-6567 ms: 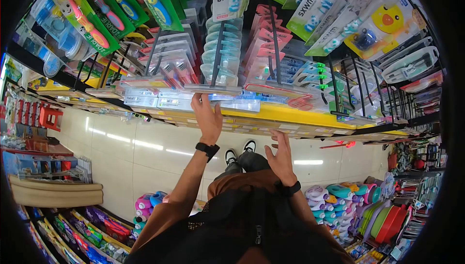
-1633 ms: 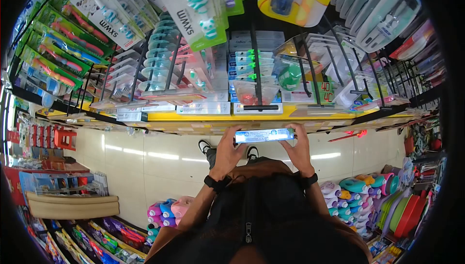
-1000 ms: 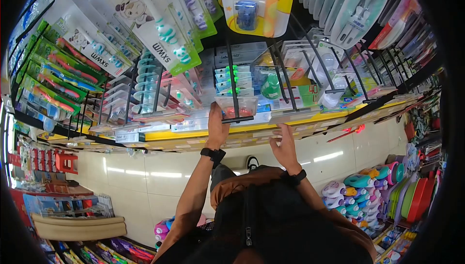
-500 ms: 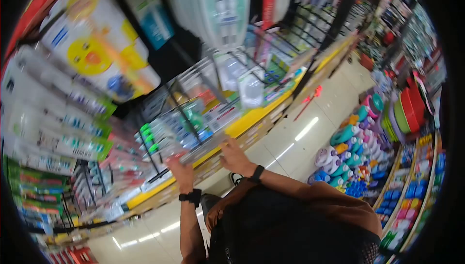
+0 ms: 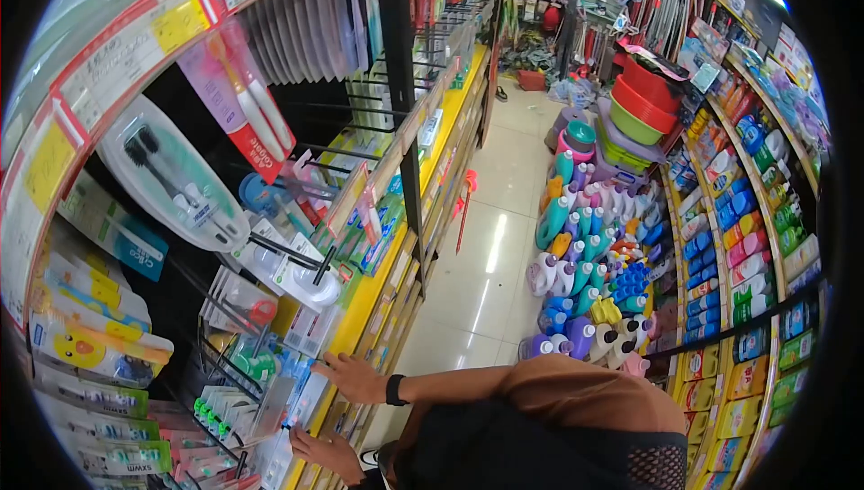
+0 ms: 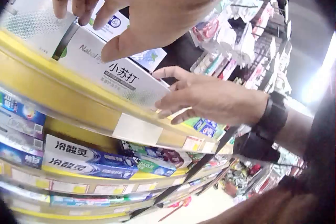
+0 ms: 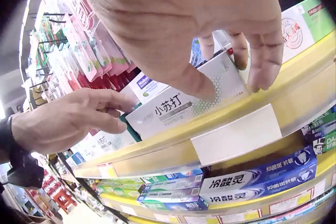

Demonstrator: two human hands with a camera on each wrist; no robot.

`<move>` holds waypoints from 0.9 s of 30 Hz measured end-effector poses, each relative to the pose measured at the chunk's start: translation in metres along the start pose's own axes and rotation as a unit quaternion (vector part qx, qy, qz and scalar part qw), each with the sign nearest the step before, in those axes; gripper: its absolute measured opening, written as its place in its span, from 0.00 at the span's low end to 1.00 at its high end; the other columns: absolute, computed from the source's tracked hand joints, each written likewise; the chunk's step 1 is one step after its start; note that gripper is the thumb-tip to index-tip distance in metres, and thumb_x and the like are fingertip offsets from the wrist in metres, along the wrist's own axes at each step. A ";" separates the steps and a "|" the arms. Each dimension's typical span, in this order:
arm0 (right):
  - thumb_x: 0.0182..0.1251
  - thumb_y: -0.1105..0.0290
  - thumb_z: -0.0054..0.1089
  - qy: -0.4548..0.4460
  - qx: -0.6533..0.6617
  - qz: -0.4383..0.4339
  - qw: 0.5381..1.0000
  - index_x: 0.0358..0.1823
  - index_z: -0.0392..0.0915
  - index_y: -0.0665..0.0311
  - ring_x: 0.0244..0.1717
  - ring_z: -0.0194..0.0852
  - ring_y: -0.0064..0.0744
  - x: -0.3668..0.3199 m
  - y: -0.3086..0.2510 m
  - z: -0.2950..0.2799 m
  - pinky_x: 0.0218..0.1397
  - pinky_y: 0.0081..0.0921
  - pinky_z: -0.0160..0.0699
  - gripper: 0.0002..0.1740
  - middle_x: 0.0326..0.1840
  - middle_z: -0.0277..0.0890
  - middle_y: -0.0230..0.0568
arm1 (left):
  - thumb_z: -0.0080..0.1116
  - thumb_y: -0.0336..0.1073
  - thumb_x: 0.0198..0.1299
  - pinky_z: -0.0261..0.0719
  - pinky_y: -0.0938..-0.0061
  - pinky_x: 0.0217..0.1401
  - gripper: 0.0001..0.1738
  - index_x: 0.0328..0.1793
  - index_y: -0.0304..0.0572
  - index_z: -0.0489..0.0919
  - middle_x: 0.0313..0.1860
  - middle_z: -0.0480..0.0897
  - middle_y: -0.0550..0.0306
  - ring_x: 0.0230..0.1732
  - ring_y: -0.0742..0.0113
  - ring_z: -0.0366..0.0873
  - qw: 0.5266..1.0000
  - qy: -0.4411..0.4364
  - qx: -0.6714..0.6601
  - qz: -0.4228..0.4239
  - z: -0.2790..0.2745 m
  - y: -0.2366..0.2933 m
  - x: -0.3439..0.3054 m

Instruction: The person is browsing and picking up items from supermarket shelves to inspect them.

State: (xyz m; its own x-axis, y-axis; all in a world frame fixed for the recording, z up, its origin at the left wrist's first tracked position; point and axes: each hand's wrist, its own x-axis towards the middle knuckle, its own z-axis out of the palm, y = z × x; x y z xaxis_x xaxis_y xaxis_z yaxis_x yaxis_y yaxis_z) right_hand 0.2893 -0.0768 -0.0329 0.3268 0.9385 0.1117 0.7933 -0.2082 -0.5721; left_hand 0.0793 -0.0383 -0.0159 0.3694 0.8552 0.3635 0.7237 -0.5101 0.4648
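A white toothpaste box [image 6: 123, 80] with black lettering sits at the front of a yellow-edged shelf [image 7: 173, 150]. My right hand [image 5: 355, 380] is at its right end; in the right wrist view the thumb lies on the front face and fingertips reach over the end and back edge. My left hand [image 5: 328, 454] is at its left end, fingers loosely extended, with the tips by the gap beside the neighbouring box [image 6: 34, 17]. Another white box with a purple label [image 7: 149, 85] lies behind it.
Hooks with packaged toothbrushes [image 5: 180, 179] and green-tipped packs [image 5: 216, 409] hang above the shelf. Lower shelves hold blue and white toothpaste boxes [image 7: 257, 177]. Coloured detergent bottles [image 5: 585, 256] and stacked basins [image 5: 643, 98] stand across the tiled aisle [image 5: 495, 211].
Earlier both hands held a small box in front of the shelf; it later left them. The head view has since swung right along the aisle, and both hands now meet at the shelf edge.
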 end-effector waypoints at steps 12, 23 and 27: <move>0.57 0.77 0.71 0.073 -0.047 -0.069 0.994 0.76 0.70 0.51 0.63 0.73 0.52 0.001 0.001 0.007 0.62 0.49 0.81 0.42 0.70 0.69 0.40 | 0.70 0.19 0.47 0.66 0.40 0.72 0.44 0.77 0.31 0.73 0.66 0.72 0.34 0.70 0.30 0.67 0.998 -0.052 0.033 0.019 -0.010 0.002 0.003; 0.56 0.73 0.77 0.073 0.141 -0.141 0.977 0.58 0.88 0.59 0.66 0.78 0.57 -0.033 0.008 -0.072 0.74 0.50 0.74 0.25 0.59 0.84 0.49 | 0.78 0.23 0.49 0.69 0.45 0.80 0.34 0.67 0.36 0.81 0.70 0.78 0.33 0.75 0.31 0.72 0.989 -0.035 -0.142 0.010 -0.037 0.015 0.000; 0.54 0.74 0.83 0.001 0.197 -0.080 0.977 0.57 0.88 0.60 0.65 0.78 0.50 -0.045 -0.015 -0.130 0.71 0.43 0.76 0.26 0.58 0.81 0.45 | 0.79 0.24 0.55 0.81 0.59 0.67 0.27 0.63 0.36 0.84 0.59 0.87 0.42 0.61 0.43 0.85 0.960 -0.088 -0.261 -0.043 -0.077 0.047 0.008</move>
State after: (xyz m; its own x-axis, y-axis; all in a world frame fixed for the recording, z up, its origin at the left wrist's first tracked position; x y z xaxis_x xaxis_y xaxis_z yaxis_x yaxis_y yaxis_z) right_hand 0.3291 -0.1517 0.0765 0.2165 0.9495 0.2273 0.5754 0.0640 -0.8154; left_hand 0.0716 -0.0626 0.0708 0.4467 0.8752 0.1855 0.3824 -0.3743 0.8448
